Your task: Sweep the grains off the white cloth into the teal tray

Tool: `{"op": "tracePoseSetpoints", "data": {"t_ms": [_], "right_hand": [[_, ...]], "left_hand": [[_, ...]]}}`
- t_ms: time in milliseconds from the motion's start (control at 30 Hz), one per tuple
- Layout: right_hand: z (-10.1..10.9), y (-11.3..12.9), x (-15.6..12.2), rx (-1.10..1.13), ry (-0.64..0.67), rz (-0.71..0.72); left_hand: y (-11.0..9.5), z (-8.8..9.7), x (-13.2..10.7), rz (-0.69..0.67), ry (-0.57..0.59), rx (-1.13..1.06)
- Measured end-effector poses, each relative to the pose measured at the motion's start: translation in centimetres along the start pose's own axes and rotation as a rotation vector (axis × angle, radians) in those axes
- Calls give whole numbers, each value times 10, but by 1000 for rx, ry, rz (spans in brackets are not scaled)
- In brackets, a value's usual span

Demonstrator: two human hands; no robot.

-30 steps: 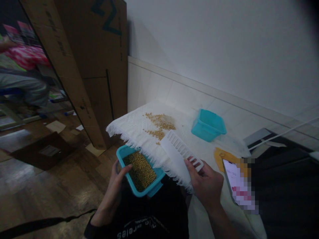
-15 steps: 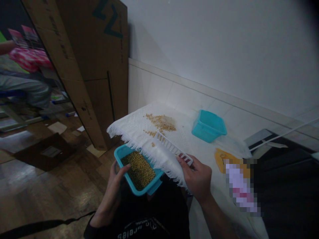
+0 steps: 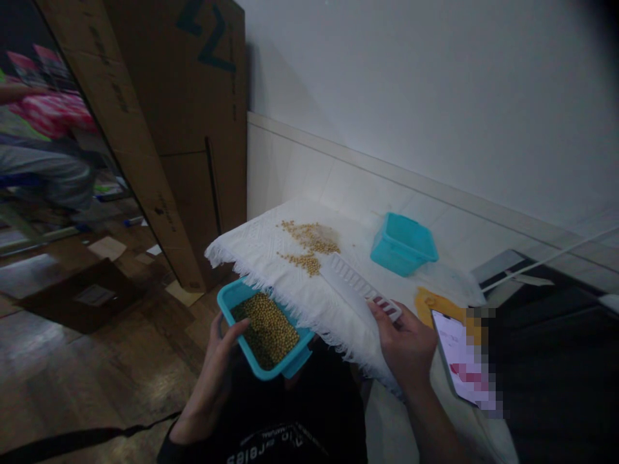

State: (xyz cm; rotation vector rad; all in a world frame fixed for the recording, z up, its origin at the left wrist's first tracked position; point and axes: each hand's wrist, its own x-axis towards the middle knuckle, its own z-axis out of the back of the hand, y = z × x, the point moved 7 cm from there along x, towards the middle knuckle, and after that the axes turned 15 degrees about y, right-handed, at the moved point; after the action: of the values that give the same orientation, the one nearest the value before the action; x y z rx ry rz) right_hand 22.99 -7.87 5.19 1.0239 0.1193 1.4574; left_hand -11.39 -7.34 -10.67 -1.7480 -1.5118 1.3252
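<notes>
Left hand [image 3: 220,354] grips tub [image 3: 264,372] of beans [image 3: 273,328] under cloth's [image 3: 258,241] fringe; right hand [image 3: 409,341] pinches slotted white strip [image 3: 344,291] over cloth; loose beans [image 3: 307,261] lie on cloth.

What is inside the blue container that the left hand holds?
Inside the blue container, yellowish beans are visible; some look darker at the left. The beans cover its floor, and the white cloth hides part of its far side.

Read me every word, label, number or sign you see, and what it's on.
Black shirt: perhaps "reles"; its other lettering is unclear.
Tall cardboard box: teal zigzag mark; small print unreadable.
White label on floor cardboard: too small.
Phone screen: too blurred, partly pixelated.
</notes>
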Motion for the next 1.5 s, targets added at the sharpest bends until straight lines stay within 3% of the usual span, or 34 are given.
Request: {"op": "tracePoseSetpoints", "data": {"t_ms": [633,1033,1333,1500], "right_hand": [[-21,-2,5,49,61,24],[-36,8,21,163,158,21],[-38,31,8,210,267,110],[-22,7,14,185,106,12]], "left_hand": [[1,-1,-1,17,9,9],[-2,2,0,8,8,-3],[-1,1,0,41,-7,12],[2,1,1,29,10,23]]}}
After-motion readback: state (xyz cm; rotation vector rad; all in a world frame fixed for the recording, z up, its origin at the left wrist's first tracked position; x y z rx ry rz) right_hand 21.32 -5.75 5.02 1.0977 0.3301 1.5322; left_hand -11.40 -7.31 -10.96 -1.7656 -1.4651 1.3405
